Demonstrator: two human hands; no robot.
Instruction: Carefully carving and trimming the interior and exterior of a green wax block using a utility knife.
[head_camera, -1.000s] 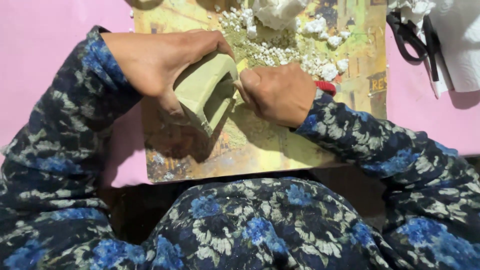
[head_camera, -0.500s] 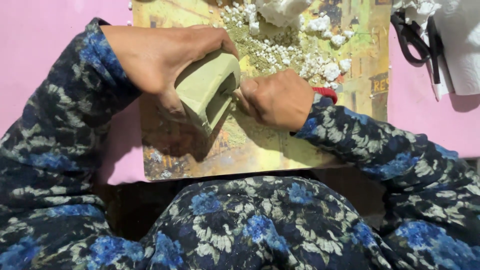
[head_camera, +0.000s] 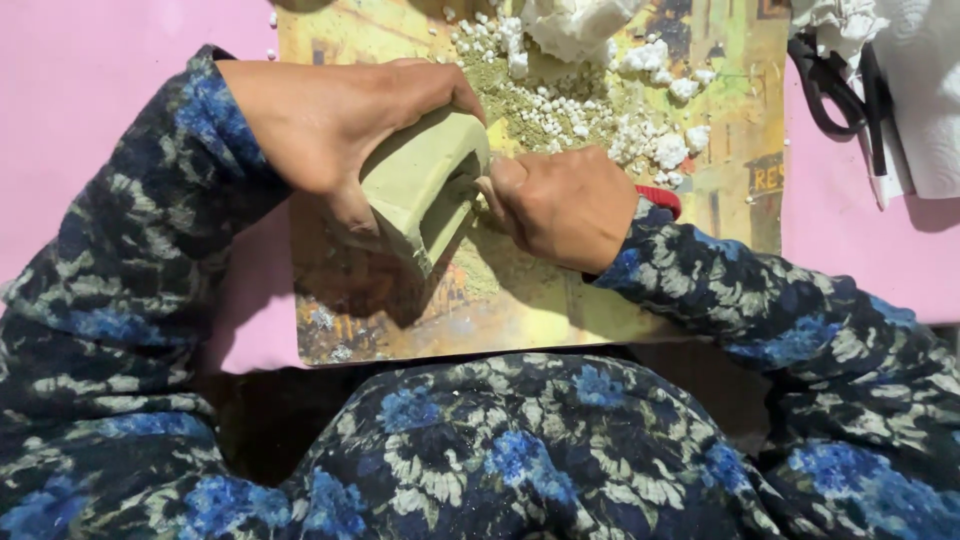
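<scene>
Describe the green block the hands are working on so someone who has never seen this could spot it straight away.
On the pink table lies a yellowish picture-printed board strewn with white crumbs. Near its middle, the left hand grips a pale olive-green foam-like block while the right hand touches its hollowed face. It is the only solid green piece there.

A small dark sign (head_camera: 768, 176) with pale lettering appears painted in the yellow picture board (head_camera: 560, 310), right edge.
</scene>
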